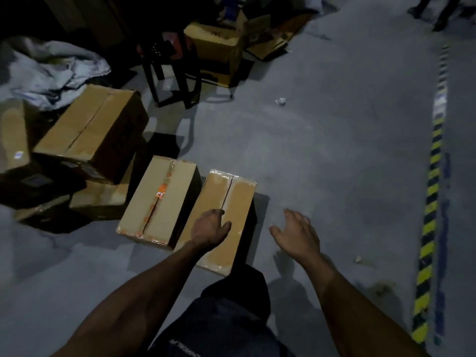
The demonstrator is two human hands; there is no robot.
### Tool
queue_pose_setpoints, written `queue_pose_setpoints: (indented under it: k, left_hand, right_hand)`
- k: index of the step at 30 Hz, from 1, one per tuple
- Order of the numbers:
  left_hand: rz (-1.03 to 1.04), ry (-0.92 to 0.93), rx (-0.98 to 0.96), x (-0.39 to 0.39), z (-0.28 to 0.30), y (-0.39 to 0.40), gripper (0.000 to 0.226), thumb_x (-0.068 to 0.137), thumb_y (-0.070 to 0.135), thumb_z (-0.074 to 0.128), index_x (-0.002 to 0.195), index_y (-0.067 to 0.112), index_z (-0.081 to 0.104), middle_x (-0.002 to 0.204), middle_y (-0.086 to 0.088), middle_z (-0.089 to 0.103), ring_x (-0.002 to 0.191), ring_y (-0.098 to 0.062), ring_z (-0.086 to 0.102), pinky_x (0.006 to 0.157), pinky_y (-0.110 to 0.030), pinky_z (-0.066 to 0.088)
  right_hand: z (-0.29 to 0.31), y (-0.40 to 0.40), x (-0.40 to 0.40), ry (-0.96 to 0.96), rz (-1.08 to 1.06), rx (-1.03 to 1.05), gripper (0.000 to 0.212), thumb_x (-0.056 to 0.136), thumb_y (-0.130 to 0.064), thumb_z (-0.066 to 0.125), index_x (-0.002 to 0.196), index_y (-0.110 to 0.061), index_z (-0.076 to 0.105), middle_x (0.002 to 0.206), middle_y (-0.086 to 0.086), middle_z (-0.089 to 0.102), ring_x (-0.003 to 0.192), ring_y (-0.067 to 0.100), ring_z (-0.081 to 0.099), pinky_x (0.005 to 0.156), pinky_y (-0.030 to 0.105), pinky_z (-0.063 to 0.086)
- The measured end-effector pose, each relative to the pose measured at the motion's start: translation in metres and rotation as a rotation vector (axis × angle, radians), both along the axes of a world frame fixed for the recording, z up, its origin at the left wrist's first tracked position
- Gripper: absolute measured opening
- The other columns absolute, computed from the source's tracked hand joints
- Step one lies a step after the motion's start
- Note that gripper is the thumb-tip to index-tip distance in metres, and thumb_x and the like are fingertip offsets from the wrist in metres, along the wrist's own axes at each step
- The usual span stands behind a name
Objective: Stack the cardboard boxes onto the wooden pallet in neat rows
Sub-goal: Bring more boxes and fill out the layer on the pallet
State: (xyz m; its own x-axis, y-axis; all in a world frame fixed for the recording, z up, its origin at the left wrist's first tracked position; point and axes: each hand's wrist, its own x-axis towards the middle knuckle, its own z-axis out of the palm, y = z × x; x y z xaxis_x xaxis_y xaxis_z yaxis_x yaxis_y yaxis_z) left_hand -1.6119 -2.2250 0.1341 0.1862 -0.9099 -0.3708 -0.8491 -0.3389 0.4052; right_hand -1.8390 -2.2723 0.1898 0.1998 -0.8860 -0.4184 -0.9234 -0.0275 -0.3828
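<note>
Two hands (253, 231) over taped brown cardboard box (226, 217), left touching.

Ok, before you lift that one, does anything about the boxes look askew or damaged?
Yes. Left of the two floor boxes, the box pile is jumbled: its top box sits tilted and skewed across those beneath. The box with orange tape shows torn tape along its seam. The box under the left hand looks intact.
</note>
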Motion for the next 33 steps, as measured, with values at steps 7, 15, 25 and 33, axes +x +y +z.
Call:
queue_pose_setpoints:
  k: [7,15,25,33]
  left_hand:
    - [0.183,0.036,0.014,-0.025,-0.045,-0.130,0.054,0.099,0.042,0.049,0.141,0.008,0.049,0.143,-0.012,0.053,0.130,-0.028,0.048,0.104,-0.036,0.040]
    - [0.373,0.073,0.196,-0.006,-0.073,-0.260,0.055,0.100,0.044,0.047,0.143,0.010,0.046,0.142,-0.013,0.051,0.128,-0.032,0.048,0.102,-0.039,0.043]
    - [0.779,0.069,0.263,0.008,-0.072,-0.306,0.055,0.098,0.046,0.045,0.140,0.011,0.047,0.139,-0.013,0.053,0.124,-0.032,0.051,0.098,-0.038,0.045]
    - [1.337,0.197,0.376,-0.029,-0.083,-0.348,0.057,0.099,0.046,0.045,0.144,0.011,0.043,0.142,-0.013,0.051,0.128,-0.032,0.050,0.101,-0.039,0.045]
  right_hand:
    - [-0.030,-0.168,-0.015,0.034,0.215,-0.013,0.072,0.098,-0.050,0.051,0.156,-0.014,0.027,0.162,0.006,0.029,0.148,0.025,0.024,0.119,0.037,0.024]
    - [-0.054,-0.364,0.015,0.149,0.520,0.048,0.074,0.099,-0.053,0.048,0.157,-0.013,0.026,0.161,0.009,0.031,0.146,0.027,0.028,0.119,0.038,0.027]
    - [-0.068,-0.513,0.125,0.262,1.016,0.145,0.077,0.099,-0.057,0.046,0.157,-0.012,0.024,0.161,0.009,0.031,0.147,0.027,0.029,0.119,0.037,0.026]
    - [-0.097,-0.583,0.222,0.367,1.516,0.129,0.071,0.099,-0.054,0.047,0.153,-0.011,0.031,0.156,0.011,0.038,0.142,0.029,0.036,0.115,0.038,0.032]
